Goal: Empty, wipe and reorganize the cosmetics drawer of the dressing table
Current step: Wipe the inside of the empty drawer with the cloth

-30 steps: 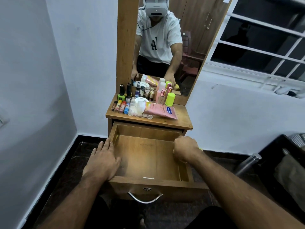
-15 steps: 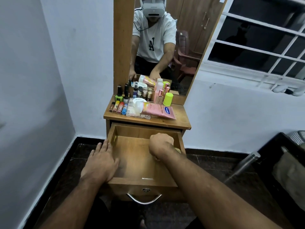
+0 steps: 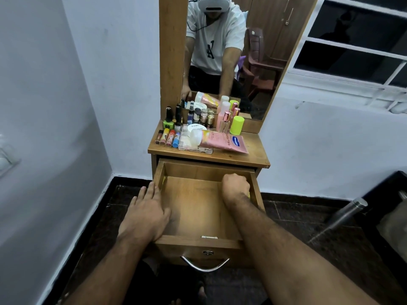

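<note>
Wooden drawer (image 3: 198, 208) pulled out toward the person, long way running front to back, nothing lying inside; right hand (image 3: 235, 187) curled tight at the back right corner, a bit of yellow under it; left hand (image 3: 145, 214) flat with straight fingers on the left wall; cosmetics (image 3: 198, 130) crowded on the tabletop (image 3: 253, 155) behind.

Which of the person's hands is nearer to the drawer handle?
Left. The left hand rests on the drawer's left rim, near the front, just above the handle. The right hand is fisted deep at the drawer's back right corner.
</note>
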